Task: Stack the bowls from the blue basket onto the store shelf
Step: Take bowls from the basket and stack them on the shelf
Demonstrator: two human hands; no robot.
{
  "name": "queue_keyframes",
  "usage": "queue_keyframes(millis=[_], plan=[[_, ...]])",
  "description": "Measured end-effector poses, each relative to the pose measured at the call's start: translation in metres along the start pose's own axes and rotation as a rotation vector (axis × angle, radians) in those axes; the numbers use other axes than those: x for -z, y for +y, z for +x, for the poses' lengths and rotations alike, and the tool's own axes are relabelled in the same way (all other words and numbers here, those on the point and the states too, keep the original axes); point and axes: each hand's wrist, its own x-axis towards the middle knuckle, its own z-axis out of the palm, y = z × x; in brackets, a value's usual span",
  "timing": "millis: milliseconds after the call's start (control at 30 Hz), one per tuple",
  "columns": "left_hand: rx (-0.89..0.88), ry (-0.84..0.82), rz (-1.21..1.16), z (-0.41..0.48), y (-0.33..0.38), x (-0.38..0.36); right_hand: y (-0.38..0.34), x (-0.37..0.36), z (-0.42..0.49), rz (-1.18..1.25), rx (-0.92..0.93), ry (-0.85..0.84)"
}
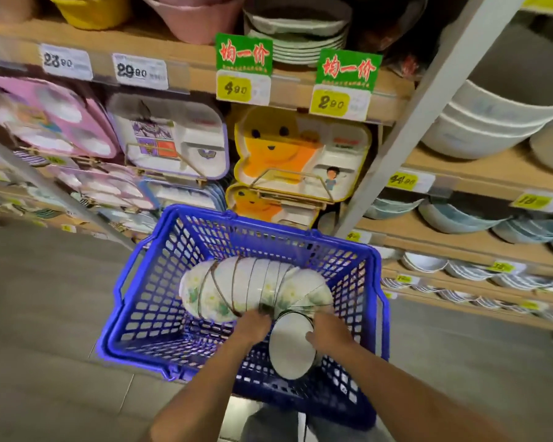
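Observation:
A blue plastic basket (147, 295) sits on the floor in front of the shelves. Inside it lies a curved row of several white bowls with green floral print (237, 282), nested on their sides. At the near end of the row, a small stack of the same bowls (291, 349) shows its white inside toward me. My left hand (253, 325) grips the left side of that stack. On its right rim, my right hand (328, 333) curls round it. Both forearms reach down into the basket.
Wooden store shelves (460, 247) to the right hold stacks of blue and white bowls (460, 215). Straight ahead hang children's divided plates (297, 154) under price tags. A grey upright post (412, 122) separates the sections. Grey tile floor lies to the left.

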Motion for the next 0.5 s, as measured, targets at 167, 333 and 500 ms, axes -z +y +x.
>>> queue_keyframes(millis=[167,333,500], plan=[[0.054,-0.181,0.043,0.019,-0.018,-0.034,0.012,-0.022,0.004,0.038,-0.092,0.010],[0.168,-0.220,-0.017,0.031,-0.021,-0.050,0.016,-0.035,0.012,0.126,-0.143,0.017],[0.208,-0.221,-0.174,0.033,-0.016,-0.052,0.014,-0.039,0.016,0.080,-0.120,0.013]])
